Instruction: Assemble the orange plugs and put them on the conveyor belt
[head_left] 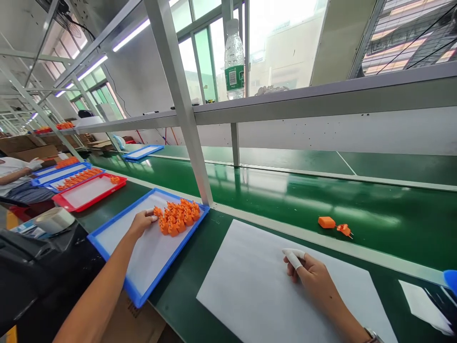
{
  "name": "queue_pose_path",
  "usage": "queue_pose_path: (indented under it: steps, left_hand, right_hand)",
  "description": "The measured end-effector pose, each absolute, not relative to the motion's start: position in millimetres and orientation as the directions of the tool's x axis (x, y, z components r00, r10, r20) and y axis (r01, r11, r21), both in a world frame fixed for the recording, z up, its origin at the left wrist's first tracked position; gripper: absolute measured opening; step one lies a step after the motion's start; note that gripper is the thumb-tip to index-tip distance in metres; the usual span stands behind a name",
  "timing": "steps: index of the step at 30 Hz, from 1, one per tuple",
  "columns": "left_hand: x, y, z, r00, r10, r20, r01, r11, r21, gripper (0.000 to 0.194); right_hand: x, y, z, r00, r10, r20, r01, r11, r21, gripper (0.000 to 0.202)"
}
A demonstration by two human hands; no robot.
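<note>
My left hand [143, 223] reaches over a blue-rimmed tray [148, 290] with a white lining. Its fingers are closed on an orange plastic plug piece [157, 211] at the left end of a cluster of similar orange pieces [178, 216], standing close together in rows. Over a large white sheet [250, 276] on the green table, my right hand [309, 271] is closed, thumb and forefinger together. White covers wrap those fingertips, and nothing shows between them. Beyond the sheet, an orange block [326, 222] and an orange plug with metal pins [344, 230] lie on the green belt.
A metal post [185, 105] rises behind the blue tray and meets a shelf rail holding a plastic bottle [234, 62]. To the left are a red tray [89, 190], more blue trays, a tape roll [54, 220] and a co-worker's arm [16, 176].
</note>
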State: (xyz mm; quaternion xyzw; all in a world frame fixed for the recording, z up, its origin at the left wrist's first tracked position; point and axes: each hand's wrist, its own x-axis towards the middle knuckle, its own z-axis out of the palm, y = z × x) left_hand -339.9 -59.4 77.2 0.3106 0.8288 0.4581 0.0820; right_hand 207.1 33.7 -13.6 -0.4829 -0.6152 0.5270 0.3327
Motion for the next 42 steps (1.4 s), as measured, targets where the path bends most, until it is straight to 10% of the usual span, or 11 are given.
queue_pose_path:
  steps: [8,18,28,37,42]
  left_hand:
    - [-295.5,-20.6,123.0,-0.711,0.589,0.384,0.611,0.247,0.752,0.05]
    - [-17.9,127.7,47.6,0.148,0.981,0.122,0.554,-0.185,0.812,0.047]
    - [109.0,205.9,19.7,0.171,0.972,0.161,0.549,-0.23,0.804,0.046]
    - [60.7,108.4,51.1,0.261,0.943,0.207,0.358,-0.294,0.886,0.055]
    - [22.5,46.2,47.6,0.271,0.906,0.325,0.632,-0.422,0.65,0.032]
  right_hand:
    - [203.2,28.4,-1.9,-0.305,0.95,-0.07,0.17,-0.018,-0.985,0.035]
    - [201.7,39.2,-4.9,-0.295,0.955,0.015,-0.003,0.015,-1.0,0.021]
    - [201.4,45.8,-6.5,-0.283,0.957,0.058,-0.127,0.023,-0.992,0.016]
    - [204.0,54.6,0.5,-0.207,0.978,-0.039,-0.351,-0.112,-0.93,0.03]
    - [206.5,54.2,2.8,-0.293,0.955,-0.052,-0.422,-0.178,-0.889,0.054]
